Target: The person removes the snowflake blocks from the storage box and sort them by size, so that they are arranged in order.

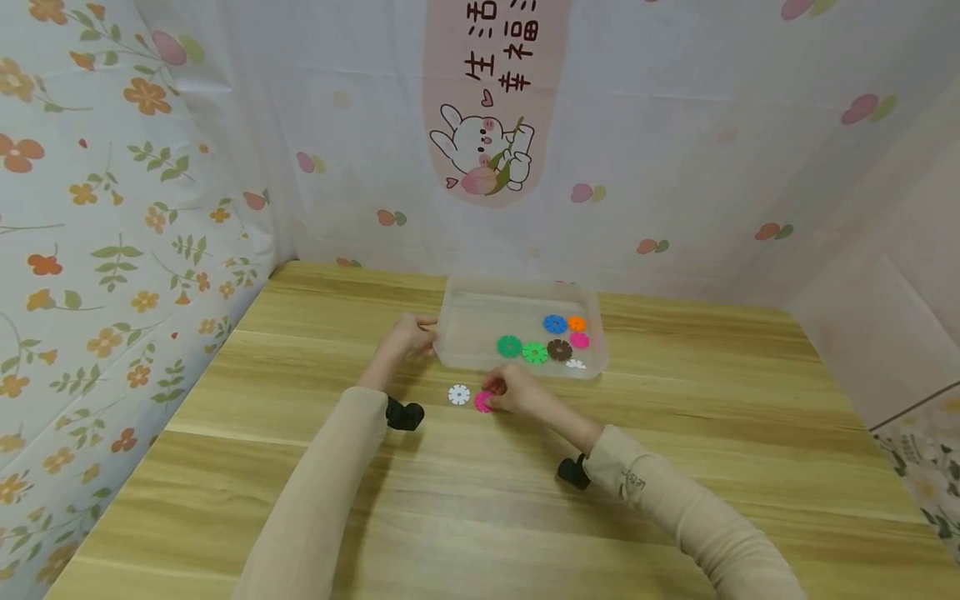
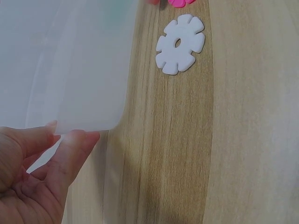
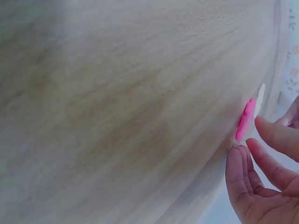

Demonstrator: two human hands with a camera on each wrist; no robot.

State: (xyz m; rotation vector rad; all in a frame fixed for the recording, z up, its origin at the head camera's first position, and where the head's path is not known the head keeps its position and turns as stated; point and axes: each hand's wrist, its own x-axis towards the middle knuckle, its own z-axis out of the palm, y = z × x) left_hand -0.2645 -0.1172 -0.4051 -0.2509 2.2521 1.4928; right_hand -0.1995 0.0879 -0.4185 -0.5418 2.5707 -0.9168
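Note:
My left hand (image 1: pixel 408 336) holds the left end of a translucent plastic box (image 1: pixel 468 332), thumb and fingertips at its wall in the left wrist view. My right hand (image 1: pixel 517 392) is at a pink notched disc (image 1: pixel 482 402) on the table in front of the box. In the right wrist view its bent fingers (image 3: pixel 237 170) are close beside the pink disc (image 3: pixel 245 120), with no grip on it visible. Left of that disc lies a white notched disc (image 1: pixel 459 395), flat and touched by neither hand.
Inside the box, toward the right, lie several notched discs: dark green (image 1: pixel 509 346), light green (image 1: pixel 535 352), brown (image 1: pixel 559 349), blue (image 1: pixel 555 324), orange (image 1: pixel 576 323), pink (image 1: pixel 580 340) and white (image 1: pixel 576 364). A printed cloth (image 1: pixel 360 150) hangs behind the wooden table (image 1: pixel 480 517).

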